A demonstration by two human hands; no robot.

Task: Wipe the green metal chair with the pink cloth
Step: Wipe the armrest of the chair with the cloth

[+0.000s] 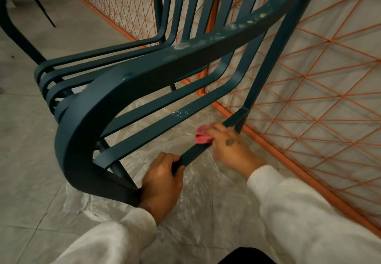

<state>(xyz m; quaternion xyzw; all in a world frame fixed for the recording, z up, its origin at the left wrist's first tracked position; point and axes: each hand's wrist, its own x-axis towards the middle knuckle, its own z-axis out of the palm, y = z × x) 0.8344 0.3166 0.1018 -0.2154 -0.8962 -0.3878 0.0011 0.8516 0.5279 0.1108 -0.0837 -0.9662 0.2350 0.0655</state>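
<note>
- Wiping looks well under way on the green chair (144, 67). The pink cloth (202, 137) is bunched on the lowest side bar (191, 153), close to the bar's far end where it meets the back leg.
- The bar's long axis runs from near-left to far-right, away from the person, so I'd guess any stroke has to slide along that line.
- The right hand (231, 146) is further up the bar, closed over the cloth and pressing it on. It's a bit blurry, so I can't make out the exact finger placement.
- The left hand (162, 181) is wrapped around the bar's near end and seems to be steadying the chair.
- The chair is matte painted metal, made of flat curved straps. The wide armrest (226, 28) above the bar has pale dusty blotches, and the slat just above the bar has a speckled patch (181, 113). My guess is those need wiping too.
- Under the bar there's a crinkly clear plastic sheet (185, 212) on grey floor tiles (31, 160).
- Past the bar's far end stands an orange wire fence (309, 98).
</note>
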